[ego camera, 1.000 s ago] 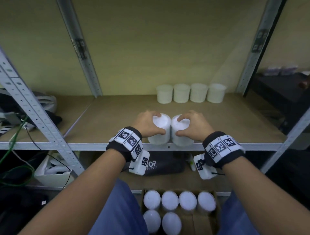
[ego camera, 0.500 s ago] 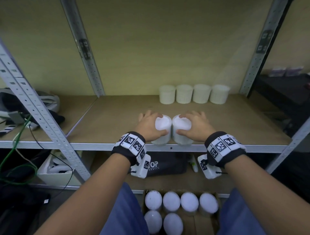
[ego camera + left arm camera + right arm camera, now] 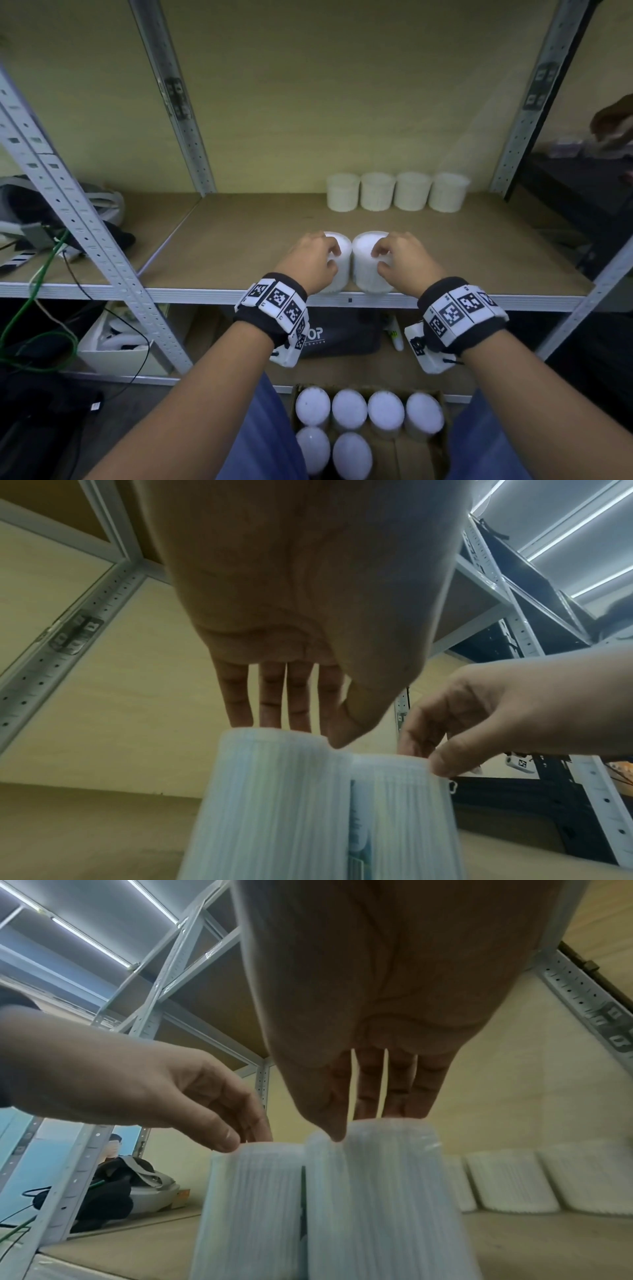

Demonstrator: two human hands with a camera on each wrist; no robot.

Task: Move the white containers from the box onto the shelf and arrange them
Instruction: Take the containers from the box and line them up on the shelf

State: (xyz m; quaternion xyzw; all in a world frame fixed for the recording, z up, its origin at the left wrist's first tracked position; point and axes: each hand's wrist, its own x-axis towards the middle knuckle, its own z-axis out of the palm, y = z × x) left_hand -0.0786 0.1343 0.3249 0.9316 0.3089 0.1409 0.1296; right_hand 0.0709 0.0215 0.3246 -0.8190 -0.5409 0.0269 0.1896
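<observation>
Two white ribbed containers stand side by side, touching, at the front edge of the shelf [image 3: 239,240]: the left container [image 3: 342,277] [image 3: 274,804] and the right container [image 3: 364,246] [image 3: 387,1191]. My left hand [image 3: 332,257] [image 3: 329,731] hovers over the left one, with loose fingertips on its lid and the thumb tip at the near rim. My right hand [image 3: 378,260] [image 3: 359,1123] lies the same way on the right one. Neither hand wraps a container. Several more containers [image 3: 349,409] fill the cardboard box [image 3: 411,459] below.
A row of several white containers [image 3: 394,192] stands at the back right of the shelf. Grey perforated uprights [image 3: 85,222] frame the bay. A dark bag [image 3: 342,337] lies on the lower shelf. Cables and a white tub [image 3: 113,346] sit at the left.
Both hands have stopped clasping the containers' sides and have drawn back and up, so only fingertips and thumbs touch the tops. The two containers stay at the front edge.
</observation>
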